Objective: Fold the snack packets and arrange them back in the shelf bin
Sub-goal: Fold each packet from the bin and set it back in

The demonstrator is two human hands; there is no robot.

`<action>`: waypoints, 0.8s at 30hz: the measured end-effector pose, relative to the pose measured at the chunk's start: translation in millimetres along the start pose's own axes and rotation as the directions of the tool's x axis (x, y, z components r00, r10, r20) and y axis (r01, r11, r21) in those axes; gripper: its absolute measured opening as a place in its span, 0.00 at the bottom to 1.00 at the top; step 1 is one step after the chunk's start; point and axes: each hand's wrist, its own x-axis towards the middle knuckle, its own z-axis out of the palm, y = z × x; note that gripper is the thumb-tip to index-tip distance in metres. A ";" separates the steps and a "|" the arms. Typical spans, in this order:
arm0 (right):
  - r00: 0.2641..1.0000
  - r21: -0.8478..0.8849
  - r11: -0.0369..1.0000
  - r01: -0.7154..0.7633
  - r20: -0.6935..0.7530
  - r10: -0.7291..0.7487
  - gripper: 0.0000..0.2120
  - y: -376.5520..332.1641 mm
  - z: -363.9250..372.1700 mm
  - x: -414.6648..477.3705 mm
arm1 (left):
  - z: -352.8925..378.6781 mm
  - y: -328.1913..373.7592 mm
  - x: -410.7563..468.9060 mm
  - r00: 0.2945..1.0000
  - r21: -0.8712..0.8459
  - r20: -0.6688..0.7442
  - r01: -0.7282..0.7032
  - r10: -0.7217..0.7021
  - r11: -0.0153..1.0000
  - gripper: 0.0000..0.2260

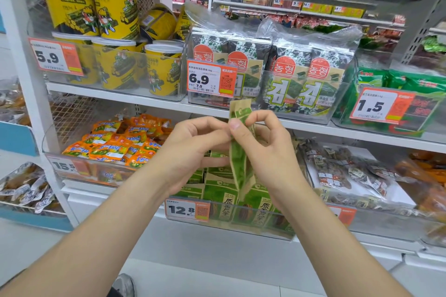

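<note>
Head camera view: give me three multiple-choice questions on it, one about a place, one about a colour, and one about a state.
1. Where is the bin with the 12.8 tag?
A. On the top shelf
B. On the lower shelf, below the seaweed packs
C. On the floor

2. What colour are the cups on the shelf with the 5.9 tag?
A. Red
B. Blue
C. Yellow

3. How is the green and tan packet held?
A. It lies in the bin
B. Pinched upright between the left hand and the right hand
C. In one hand only

Answers:
1 B: the tagged bin sits one shelf under the seaweed packs.
2 C: the cup walls are yellow.
3 B: both hands grip the packet's upper part in front of the shelves.
</note>
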 end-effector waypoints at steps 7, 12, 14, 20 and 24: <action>0.983 0.266 0.947 -0.181 0.046 0.176 0.05 2.8 -2.3 7.0 | 4.9 -0.5 1.1 0.999 -0.039 0.030 -0.022 0.023 0.999 0.06; 0.985 0.203 0.964 -0.173 0.049 0.166 0.17 6.4 -4.9 8.3 | 6.0 -0.4 1.5 0.999 -0.036 0.008 -0.032 0.032 0.999 0.06; 0.994 0.092 0.990 -0.107 0.042 0.103 0.19 5.5 -5.9 7.4 | 4.9 -0.5 2.3 0.999 -0.034 -0.026 -0.041 0.040 0.999 0.03; 0.991 -0.351 0.935 0.052 0.131 -0.006 0.23 6.7 -15.4 8.7 | -0.6 3.3 4.0 0.965 -0.051 -0.225 -0.147 0.132 0.988 0.06; 0.991 -0.250 0.966 0.062 0.127 -0.031 0.16 10.2 -16.2 9.7 | 0.4 2.5 2.8 0.950 0.002 -0.238 -0.208 0.202 0.978 0.02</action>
